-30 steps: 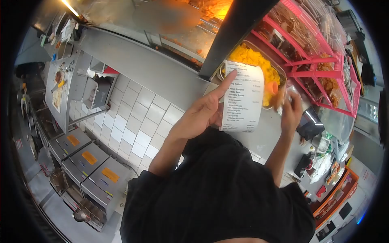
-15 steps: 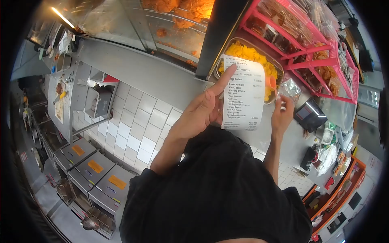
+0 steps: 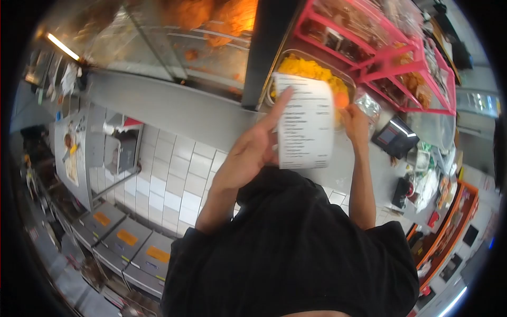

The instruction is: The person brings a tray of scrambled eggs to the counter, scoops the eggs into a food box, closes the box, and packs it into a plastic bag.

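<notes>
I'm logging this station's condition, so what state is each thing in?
Left hand: holding the receipt, index finger extended
Receipt: printed, unrolled, slightly curled
Right hand: fingers bent by the orange item, grip unclear
Metal tray: uncovered, holding yellow food
Light tube: lit
Pink rack: stocked

By the clock, from my feed's centre: counter [image 3: 341,158] layout.
I have the display cabinet [image 3: 206,53] at eleven, the food tray [image 3: 353,84] at one partly behind the receipt [image 3: 305,124], the basket rack [image 3: 415,53] at two, and foil [image 3: 368,105] between tray and terminal [image 3: 394,136], at three.
</notes>
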### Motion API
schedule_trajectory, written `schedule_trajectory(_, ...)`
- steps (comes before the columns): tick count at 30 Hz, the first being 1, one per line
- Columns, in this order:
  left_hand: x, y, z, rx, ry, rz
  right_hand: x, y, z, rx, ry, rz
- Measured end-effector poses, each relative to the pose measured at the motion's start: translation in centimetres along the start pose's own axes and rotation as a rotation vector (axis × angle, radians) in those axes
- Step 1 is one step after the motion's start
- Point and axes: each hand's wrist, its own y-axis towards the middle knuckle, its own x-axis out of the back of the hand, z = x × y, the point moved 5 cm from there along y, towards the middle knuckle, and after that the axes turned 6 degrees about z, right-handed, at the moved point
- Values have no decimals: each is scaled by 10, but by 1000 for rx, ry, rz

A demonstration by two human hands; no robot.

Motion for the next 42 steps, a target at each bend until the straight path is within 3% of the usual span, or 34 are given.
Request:
schedule_trajectory(3,8,-8,-4,-4,64,-22,17,1,17,5,-51,-120)
schedule_trajectory(5,16,-17,-9,-71,109,-93,18,2,19,-49,-88,-70)
schedule_trajectory(7,25,-25,-12,-52,176,-71,23,-6,51,374,107,-193)
schedule_trajectory(8,27,-28,-12,-65,177,-73,23,-15,58,200,109,-128)
schedule_trajectory(11,23,-33,-14,-18,174,-142,-6,-22,56,374,-70,-65)
schedule_trajectory(12,23,-34,-14,-16,166,-152,-15,-20,49,180,-261,128)
schedule_trajectory(16,24,-33,-11,-22,106,-171,-16,-5,41,157,-325,277)
schedule_trajectory(19,21,-30,-9,-30,112,-176,-16,7,42,320,-371,359)
schedule_trajectory(21,23,-29,-6,-32,126,-191,-4,8,61,606,-270,152)
schedule_trajectory(22,24,-29,-5,-32,139,-209,0,12,63,607,-272,151)
schedule_trajectory(24,24,-28,-4,-32,141,-198,1,26,55,394,-282,308)
schedule_trajectory(28,24,-28,3,-36,132,-138,6,30,52,525,-475,415)
schedule_trajectory(30,27,-29,3,-75,125,-87,16,19,65,267,-367,430)
schedule_trajectory(33,28,-32,1,-114,128,-50,5,-2,59,411,-287,256)
schedule_trajectory(40,28,-34,5,-78,124,-65,-14,8,55,593,-261,287)
schedule_trajectory(42,28,-33,5,-74,122,-66,-18,12,57,589,-453,293)
